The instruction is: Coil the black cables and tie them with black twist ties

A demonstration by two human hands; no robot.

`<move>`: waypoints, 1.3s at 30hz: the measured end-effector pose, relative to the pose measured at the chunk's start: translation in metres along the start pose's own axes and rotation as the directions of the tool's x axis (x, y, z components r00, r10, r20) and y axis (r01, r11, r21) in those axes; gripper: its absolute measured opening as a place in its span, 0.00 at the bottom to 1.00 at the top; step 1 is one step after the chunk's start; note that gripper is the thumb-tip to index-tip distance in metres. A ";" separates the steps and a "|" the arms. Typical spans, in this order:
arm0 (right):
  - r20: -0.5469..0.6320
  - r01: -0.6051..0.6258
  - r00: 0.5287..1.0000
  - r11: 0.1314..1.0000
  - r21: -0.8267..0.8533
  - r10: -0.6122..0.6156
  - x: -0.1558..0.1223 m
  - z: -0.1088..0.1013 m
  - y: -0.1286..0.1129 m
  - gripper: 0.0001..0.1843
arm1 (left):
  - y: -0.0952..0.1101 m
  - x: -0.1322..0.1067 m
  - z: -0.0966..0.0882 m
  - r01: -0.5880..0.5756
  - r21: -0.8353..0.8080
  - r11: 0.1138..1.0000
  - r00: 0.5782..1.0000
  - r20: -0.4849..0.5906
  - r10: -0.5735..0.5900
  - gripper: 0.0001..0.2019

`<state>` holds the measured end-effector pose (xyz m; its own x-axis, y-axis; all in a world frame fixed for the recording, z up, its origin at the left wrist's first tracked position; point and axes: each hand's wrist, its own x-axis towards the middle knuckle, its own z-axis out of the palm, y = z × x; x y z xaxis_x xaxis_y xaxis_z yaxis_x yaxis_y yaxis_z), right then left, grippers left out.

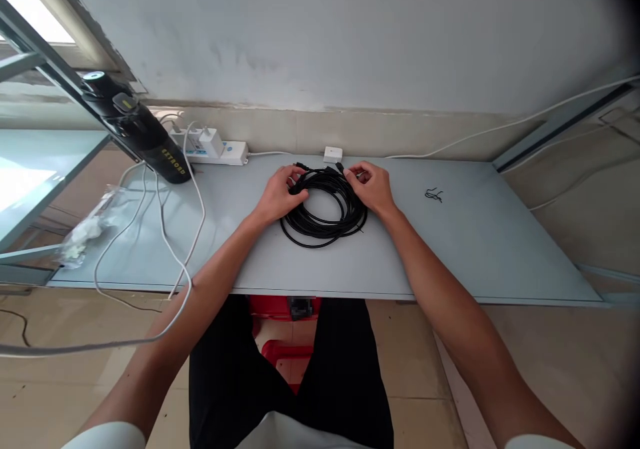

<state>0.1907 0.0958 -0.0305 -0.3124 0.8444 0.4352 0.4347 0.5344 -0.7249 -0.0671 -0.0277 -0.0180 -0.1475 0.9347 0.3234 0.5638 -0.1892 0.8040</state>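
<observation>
A coil of black cable lies on the grey table in front of me. My left hand grips the coil's upper left side, fingers curled round the strands. My right hand rests on the coil's upper right side, its fingers pinching the cable near a black plug end. A small white adapter sits just behind the coil at the table's back edge.
A white power strip with plugged chargers lies at the back left, with white cables trailing off the front edge. A black cylinder leans beside it. A clear plastic bag lies far left. A small black twist tie lies right.
</observation>
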 end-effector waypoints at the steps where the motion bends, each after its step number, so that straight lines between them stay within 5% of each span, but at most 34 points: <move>1: 0.003 0.007 1.000 1.000 0.029 -0.007 -0.001 0.001 -0.002 0.22 | 0.001 -0.001 -0.002 0.016 -0.015 1.000 1.000 0.003 -0.016 0.25; 8: 0.083 -0.045 0.996 0.964 0.261 0.024 -0.011 0.000 -0.016 0.33 | 0.003 -0.004 -0.015 0.123 -0.084 0.989 0.991 -0.037 -0.126 0.15; 15: 0.030 -0.070 0.997 0.958 0.279 0.064 -0.010 -0.003 -0.019 0.36 | 0.019 -0.006 -0.017 0.014 -0.319 0.948 0.986 -0.153 -0.066 0.14; 21: 0.059 -0.017 0.998 0.945 0.327 -0.003 -0.011 -0.012 -0.029 0.36 | 0.034 -0.006 -0.015 -0.094 -0.707 0.701 0.963 -0.243 -0.116 0.16; 26: 0.153 -0.010 0.987 0.942 0.336 -0.044 -0.014 -0.015 -0.032 0.35 | 0.034 0.001 -0.025 -0.028 -0.913 0.407 0.946 -0.155 -0.284 0.14; 33: 0.247 0.118 0.948 0.944 0.309 -0.200 -0.018 -0.013 -0.046 0.29 | 0.037 0.007 -0.037 0.003 -1.000 -0.018 0.923 0.010 -0.384 0.05; 39: 0.367 0.176 0.884 0.933 0.315 -0.291 -0.025 -0.019 -0.063 0.25 | 0.036 0.007 -0.046 -0.088 -0.977 -0.194 0.875 0.017 -0.484 0.10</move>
<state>0.1870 0.0419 0.0148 -0.7123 0.5771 0.3994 0.0842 0.6352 -0.7678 -0.0853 -0.0416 0.0360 -0.3881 0.9145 -0.1145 -0.8903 -0.3399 0.3031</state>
